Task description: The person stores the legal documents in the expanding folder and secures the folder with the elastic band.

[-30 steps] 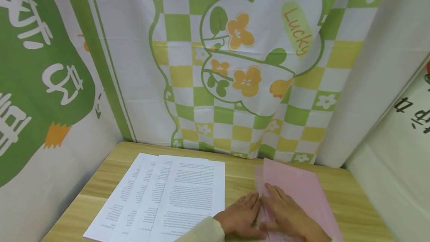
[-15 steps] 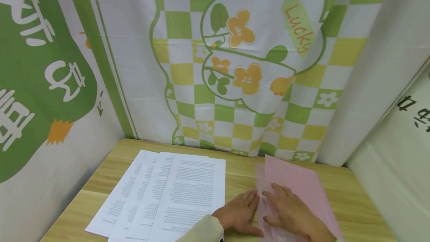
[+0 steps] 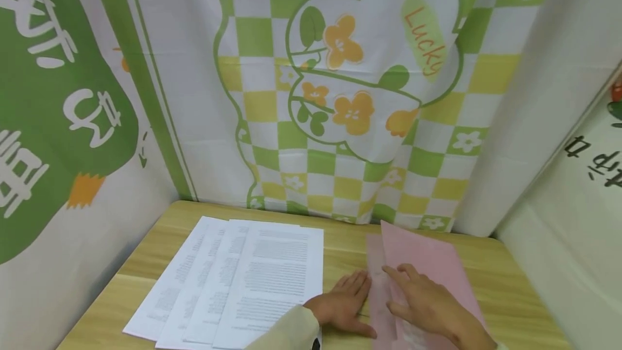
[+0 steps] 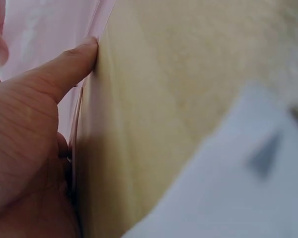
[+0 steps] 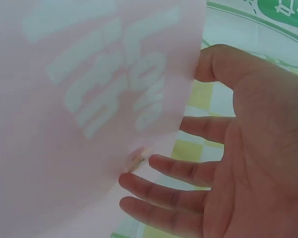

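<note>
A pink translucent plastic folder [image 3: 444, 263] lies at the right of the table, its upper sheet standing a little away from a lower pink strip [image 3: 378, 269] along the left side. My left hand [image 3: 344, 304] lies with outstretched fingers at the strip's left edge; in the left wrist view its fingertip [image 4: 92, 45] touches the pink edge. My right hand [image 3: 427, 304] is spread over the upper sheet's edge. White lettering [image 5: 149, 94] shows on that sheet in the right wrist view, where thumb and index tips pass behind its edge and other fingertips lie in front.
Several overlapping printed white sheets [image 3: 277, 263] are fanned out on the left of the wooden table [image 3: 345, 247]. A checkered green and yellow curtain [image 3: 320, 161] hangs behind the table, with cloth walls at both sides.
The right hand's fingers have lifted and spread at the upper sheet's edge. The left hand has shifted slightly left, and more of the lower pink strip shows between the hands.
</note>
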The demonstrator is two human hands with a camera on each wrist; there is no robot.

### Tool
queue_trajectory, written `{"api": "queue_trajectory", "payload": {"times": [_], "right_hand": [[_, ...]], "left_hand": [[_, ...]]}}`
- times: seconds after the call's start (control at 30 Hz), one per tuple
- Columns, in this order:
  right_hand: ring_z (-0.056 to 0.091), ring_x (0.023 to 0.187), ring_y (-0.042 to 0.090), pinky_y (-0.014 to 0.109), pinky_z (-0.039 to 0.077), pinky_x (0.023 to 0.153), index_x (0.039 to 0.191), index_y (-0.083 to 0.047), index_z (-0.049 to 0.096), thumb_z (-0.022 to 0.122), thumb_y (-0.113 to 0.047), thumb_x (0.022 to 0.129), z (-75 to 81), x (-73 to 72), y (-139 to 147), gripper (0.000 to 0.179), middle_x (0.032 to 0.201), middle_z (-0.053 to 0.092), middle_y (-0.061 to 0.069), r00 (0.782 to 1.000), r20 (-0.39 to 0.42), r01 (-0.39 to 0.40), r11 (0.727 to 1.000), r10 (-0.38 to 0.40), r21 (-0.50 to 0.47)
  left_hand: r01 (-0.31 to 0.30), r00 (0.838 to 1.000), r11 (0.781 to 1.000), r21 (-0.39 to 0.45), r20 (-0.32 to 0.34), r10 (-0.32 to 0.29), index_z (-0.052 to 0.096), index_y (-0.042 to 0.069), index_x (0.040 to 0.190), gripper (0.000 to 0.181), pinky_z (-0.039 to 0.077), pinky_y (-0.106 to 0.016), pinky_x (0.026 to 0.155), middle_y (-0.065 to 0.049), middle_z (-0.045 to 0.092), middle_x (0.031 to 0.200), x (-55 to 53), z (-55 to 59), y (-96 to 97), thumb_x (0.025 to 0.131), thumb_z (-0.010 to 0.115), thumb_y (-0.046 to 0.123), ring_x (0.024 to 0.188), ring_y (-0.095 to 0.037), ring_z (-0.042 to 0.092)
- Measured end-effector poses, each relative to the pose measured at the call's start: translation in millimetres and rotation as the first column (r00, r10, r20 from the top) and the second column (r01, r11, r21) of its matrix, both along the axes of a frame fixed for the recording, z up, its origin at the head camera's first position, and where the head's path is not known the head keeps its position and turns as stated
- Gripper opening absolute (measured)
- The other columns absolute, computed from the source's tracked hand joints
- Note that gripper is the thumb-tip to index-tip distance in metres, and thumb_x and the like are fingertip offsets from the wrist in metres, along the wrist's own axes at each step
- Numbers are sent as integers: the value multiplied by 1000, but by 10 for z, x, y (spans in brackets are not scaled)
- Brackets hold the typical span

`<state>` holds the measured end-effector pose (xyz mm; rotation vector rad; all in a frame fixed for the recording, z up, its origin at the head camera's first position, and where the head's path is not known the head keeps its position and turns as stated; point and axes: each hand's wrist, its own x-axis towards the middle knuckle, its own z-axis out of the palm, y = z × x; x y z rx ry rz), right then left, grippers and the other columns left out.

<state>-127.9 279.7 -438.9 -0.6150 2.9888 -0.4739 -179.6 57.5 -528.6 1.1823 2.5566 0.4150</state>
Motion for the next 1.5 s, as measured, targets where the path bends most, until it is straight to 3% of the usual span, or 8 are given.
{"api": "queue_trajectory", "payload": {"times": [0.17, 0.37, 0.53, 0.63, 0.77, 1.1, 1.27, 1.5], "right_hand": [[65, 98, 32, 50, 56, 70, 149, -10, 52, 76, -38, 93, 69, 23, 83, 68, 131, 57, 14, 1000, -13, -11, 999, 10, -39], [66, 88, 23, 44, 55, 69, 148, -5, 51, 75, -41, 92, 112, 58, 98, 70, 111, 62, 4, 998, -48, 26, 1000, -27, -11], [63, 78, 16, 42, 53, 68, 113, -10, 69, 77, -42, 90, 186, 100, 86, 40, 92, 63, -6, 985, 8, 171, 985, -171, 2], [54, 63, 7, 33, 48, 59, 86, -20, 65, 75, -35, 90, 218, 143, 86, 18, 73, 57, -14, 982, 18, 189, 982, -188, -22], [40, 53, 2, 26, 37, 52, 66, -26, 52, 73, -24, 89, 249, 179, 110, 31, 59, 44, -19, 988, -53, 145, 988, -147, -50], [29, 50, -1, 22, 29, 48, 63, -26, 46, 68, -13, 92, 342, 139, 176, 39, 55, 32, -20, 989, -92, 106, 991, -113, -80], [21, 51, -2, 20, 22, 48, 63, -26, 38, 67, -10, 91, 347, 166, 226, 44, 58, 21, -20, 985, -130, 100, 989, -114, -109], [27, 50, -3, 20, 27, 49, 65, -25, 35, 64, -5, 94, 388, 216, 329, 45, 59, 25, -22, 980, -171, 77, 986, -102, -148]], "left_hand": [[18, 999, 999, 27, 28, -19, 9, 6, 165, 112, 6, -34, 123, -10, 2, 171, -20, -24, 5, 91, 62, 71, 156, -20, -2], [9, 1000, 999, 40, 3, -9, 17, 1, 163, 110, 10, -37, 123, -16, 10, 170, 34, 31, -39, 91, 66, 67, 156, -24, 6], [25, 999, 998, 52, -27, -24, 18, 0, 163, 109, 13, -38, 123, -17, 13, 169, 54, 11, -26, 91, 66, 66, 156, -25, 9], [30, 999, 998, 51, -16, -29, 17, 0, 163, 110, 12, -38, 123, -18, 12, 169, 76, -4, -23, 91, 66, 66, 156, -25, 8], [16, 1000, 998, 54, 2, -16, 15, 3, 164, 110, 10, -37, 123, -15, 9, 170, 79, 18, -18, 90, 67, 66, 156, -23, 6], [7, 1000, 998, 58, -5, -7, 16, 2, 164, 111, 10, -39, 123, -16, 10, 170, 29, 53, -33, 90, 68, 66, 156, -24, 7], [6, 1000, 998, 68, 28, -8, 16, 1, 163, 111, 9, -40, 124, -16, 9, 170, 24, 59, -44, 90, 69, 65, 156, -25, 6], [14, 1000, 999, 52, 0, -14, 17, 1, 163, 110, 10, -40, 123, -16, 8, 170, 37, 74, -40, 90, 67, 66, 156, -25, 6]]}}
